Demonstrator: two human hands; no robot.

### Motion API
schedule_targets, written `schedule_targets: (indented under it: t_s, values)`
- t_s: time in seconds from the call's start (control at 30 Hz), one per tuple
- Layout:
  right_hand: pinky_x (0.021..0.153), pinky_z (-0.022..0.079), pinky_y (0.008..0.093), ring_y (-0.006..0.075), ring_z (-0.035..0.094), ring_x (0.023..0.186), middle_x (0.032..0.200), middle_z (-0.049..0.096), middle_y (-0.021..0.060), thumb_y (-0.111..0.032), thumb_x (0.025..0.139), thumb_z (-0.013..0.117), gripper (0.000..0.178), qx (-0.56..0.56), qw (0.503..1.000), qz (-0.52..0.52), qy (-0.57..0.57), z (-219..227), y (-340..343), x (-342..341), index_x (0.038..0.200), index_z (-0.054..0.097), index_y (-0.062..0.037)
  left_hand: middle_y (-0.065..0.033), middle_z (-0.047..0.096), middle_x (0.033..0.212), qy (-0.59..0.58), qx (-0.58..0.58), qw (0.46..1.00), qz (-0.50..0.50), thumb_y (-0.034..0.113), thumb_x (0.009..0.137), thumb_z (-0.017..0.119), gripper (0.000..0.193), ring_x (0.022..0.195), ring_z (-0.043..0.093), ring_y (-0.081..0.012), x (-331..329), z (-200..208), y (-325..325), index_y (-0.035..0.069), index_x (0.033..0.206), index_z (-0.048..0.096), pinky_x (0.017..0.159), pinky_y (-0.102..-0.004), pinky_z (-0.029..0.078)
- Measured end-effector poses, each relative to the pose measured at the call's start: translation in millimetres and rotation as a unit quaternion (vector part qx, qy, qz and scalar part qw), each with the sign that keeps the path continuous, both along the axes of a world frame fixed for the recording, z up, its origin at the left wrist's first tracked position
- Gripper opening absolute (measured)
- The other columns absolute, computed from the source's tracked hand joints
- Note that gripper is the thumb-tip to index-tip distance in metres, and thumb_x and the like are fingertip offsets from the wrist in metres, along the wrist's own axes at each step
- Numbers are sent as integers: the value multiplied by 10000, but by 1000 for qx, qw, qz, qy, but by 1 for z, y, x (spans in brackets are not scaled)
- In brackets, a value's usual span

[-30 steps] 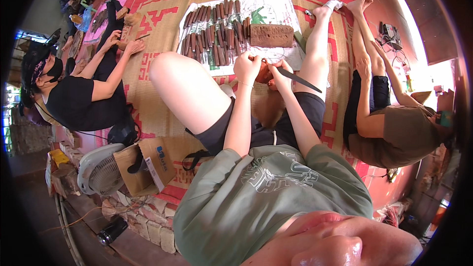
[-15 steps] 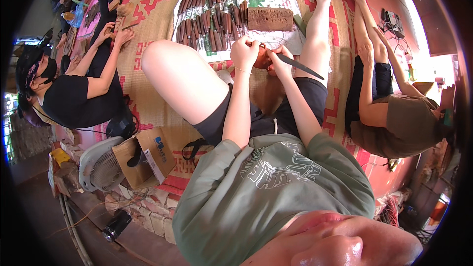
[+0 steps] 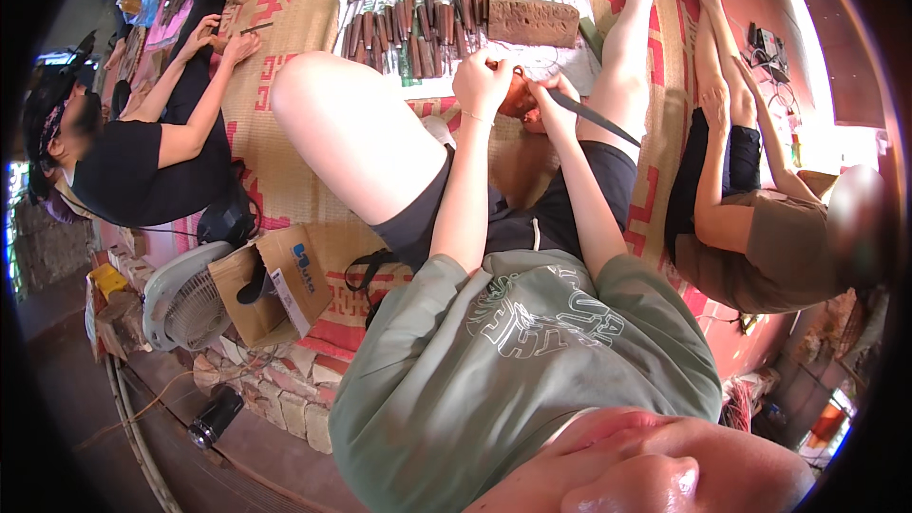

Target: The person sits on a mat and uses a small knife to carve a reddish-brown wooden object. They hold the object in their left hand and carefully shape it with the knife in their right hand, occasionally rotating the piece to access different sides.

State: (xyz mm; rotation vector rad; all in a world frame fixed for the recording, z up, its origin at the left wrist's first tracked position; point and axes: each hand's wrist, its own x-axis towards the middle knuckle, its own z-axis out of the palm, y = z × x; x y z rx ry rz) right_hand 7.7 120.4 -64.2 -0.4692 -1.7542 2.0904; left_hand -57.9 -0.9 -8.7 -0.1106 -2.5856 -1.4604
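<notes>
The left hand (image 3: pixel 480 84) was curled nearly closed, its thumb and fingers drawn in on a reddish-brown piece (image 3: pixel 518 95), which sat between the two hands, in front of the near edge of the white sheet (image 3: pixel 556 59). The right hand (image 3: pixel 556 95) was bent round the base of a dark flat blade (image 3: pixel 603 121), its fingers close against the same piece; whether they pressed on it could not be told. The blade slanted over the right wrist toward the right thigh, narrowing to its tip. On the sheet, dark brown handles (image 3: pixel 446 24) lay side by side in rows, from the left edge to past the middle. A brown block (image 3: pixel 534 21) rested to their right, and a green bar (image 3: pixel 589 38) lay along the right edge. The sheet was spread on a woven mat (image 3: pixel 304 24). Beyond the mat's left part, a co-worker (image 3: pixel 133 161) in black held a thin dark stick (image 3: pixel 256 27).
</notes>
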Motion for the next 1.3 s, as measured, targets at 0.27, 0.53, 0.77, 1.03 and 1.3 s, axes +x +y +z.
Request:
schedule_targets:
  t_s: [0.27, 0.53, 0.77, 1.03, 1.3]
  values:
    - [541, 458, 222, 80, 553, 572, 652, 594, 37, -36, 750, 663, 170, -23, 999, 0, -35, -6, 4, 5, 690, 504, -47, -128, 604, 614, -20, -8, 1000, -1, 300, 689, 662, 274, 596, 611, -304, 0, -1, -2, 37, 642, 599, 545, -364, 456]
    - [476, 425, 223, 69, 527, 515, 619, 590, 27, -49, 762, 658, 163, 36, 999, 7, -38, 7, -6, 2, 693, 511, -45, -106, 642, 659, -29, -30, 999, 1, 302, 703, 657, 236, 634, 630, -306, -3, -6, -7, 68, 677, 642, 558, -374, 479]
    - [536, 447, 220, 64, 558, 599, 672, 615, 40, -26, 768, 659, 168, 27, 999, 8, -25, 9, 4, 0, 692, 510, -36, -124, 595, 601, -13, 5, 1000, 6, 310, 706, 663, 286, 579, 597, -307, -2, 4, -1, 39, 644, 595, 530, -369, 444]
    - [525, 439, 207, 56, 550, 578, 671, 607, 35, -24, 777, 664, 179, 40, 999, 31, 5, 15, -2, -2, 694, 506, -36, -75, 646, 666, -8, -22, 1000, -11, 278, 721, 649, 178, 637, 633, -269, 1, 3, 2, 101, 708, 663, 557, -351, 474]
    - [498, 425, 212, 56, 524, 539, 639, 587, 34, -54, 769, 674, 207, 49, 999, 22, -12, 27, -1, 1, 668, 496, -30, -124, 612, 611, 5, 3, 1000, -4, 289, 713, 646, 261, 594, 616, -303, 4, 5, 5, 42, 646, 594, 544, -370, 463]
